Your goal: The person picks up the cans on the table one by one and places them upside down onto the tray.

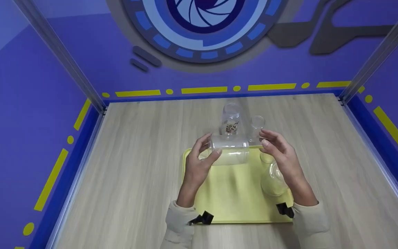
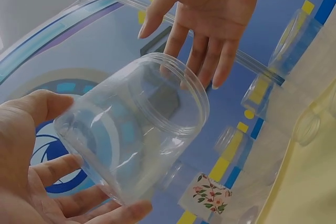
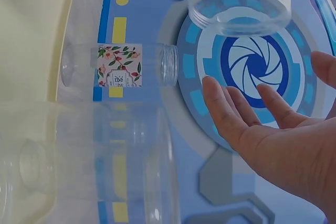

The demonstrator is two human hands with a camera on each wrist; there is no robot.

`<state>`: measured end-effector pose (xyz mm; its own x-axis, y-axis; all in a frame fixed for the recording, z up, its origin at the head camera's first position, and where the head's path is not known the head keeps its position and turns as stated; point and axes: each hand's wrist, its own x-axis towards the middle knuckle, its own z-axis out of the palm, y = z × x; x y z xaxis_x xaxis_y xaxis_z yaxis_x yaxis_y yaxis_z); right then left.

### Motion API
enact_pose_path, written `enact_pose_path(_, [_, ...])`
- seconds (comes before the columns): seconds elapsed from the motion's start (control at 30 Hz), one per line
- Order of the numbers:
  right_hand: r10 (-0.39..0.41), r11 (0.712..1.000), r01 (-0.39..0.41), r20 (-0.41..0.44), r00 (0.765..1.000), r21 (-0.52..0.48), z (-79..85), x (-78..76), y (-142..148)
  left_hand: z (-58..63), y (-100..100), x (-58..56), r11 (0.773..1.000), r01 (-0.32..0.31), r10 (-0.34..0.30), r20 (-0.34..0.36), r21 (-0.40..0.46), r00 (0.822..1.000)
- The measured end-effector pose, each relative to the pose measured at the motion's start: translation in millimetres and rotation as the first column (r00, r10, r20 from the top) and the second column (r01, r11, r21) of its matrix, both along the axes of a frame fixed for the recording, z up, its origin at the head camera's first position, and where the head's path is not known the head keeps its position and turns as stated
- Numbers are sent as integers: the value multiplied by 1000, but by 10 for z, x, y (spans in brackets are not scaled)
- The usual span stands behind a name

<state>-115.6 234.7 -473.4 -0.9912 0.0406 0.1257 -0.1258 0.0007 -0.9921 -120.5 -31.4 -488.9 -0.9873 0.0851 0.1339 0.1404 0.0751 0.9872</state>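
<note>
1. The left hand (image 1: 196, 167) grips a wide clear jar (image 1: 231, 152) around its closed end, the thumb on the near side and the fingers curled about the other; the jar is held sideways, its ridged open mouth turned toward the right hand.
2. That jar is raised over the far edge of the yellow tray (image 1: 226, 212), to the left of the tray's far right corner; the tray itself lies on the wood-patterned desk (image 1: 126, 180), between the desk's left and right edges.
3. The right hand (image 1: 287, 164) holds nothing; its fingers are spread and slightly bent, the palm facing the jar's mouth; it is near the jar yet apart from it, above the right part of the tray.
4. A second wide clear jar (image 1: 273, 183) is on the tray by its right edge, below the right hand; a smaller clear container (image 1: 266, 157) is at the tray's far right corner, partly hidden by the fingers.
5. A clear bottle (image 1: 231, 112) stands upright just beyond the tray's far edge, toward the desk's far edge; its label (image 3: 119, 65) carries red flowers and green leaves; a slimmer clear container (image 1: 257, 125) is beside it, on the right.
</note>
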Motion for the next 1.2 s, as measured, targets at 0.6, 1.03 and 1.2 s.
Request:
enact_pose_path(0.6, [-106,961,107,-17,994,257,85,51,264,-56,-306,52,994,-44,47,30,-97,998])
enact_pose_path(1.03, [-120,926,121,-25,992,358,74,5,419,-33,-437,69,988,-42,46,28,-151,999])
enact_pose_path(1.2, [-117,909,111,-9,993,401,68,-7,466,-10,-475,69,985,-31,36,29,-172,999])
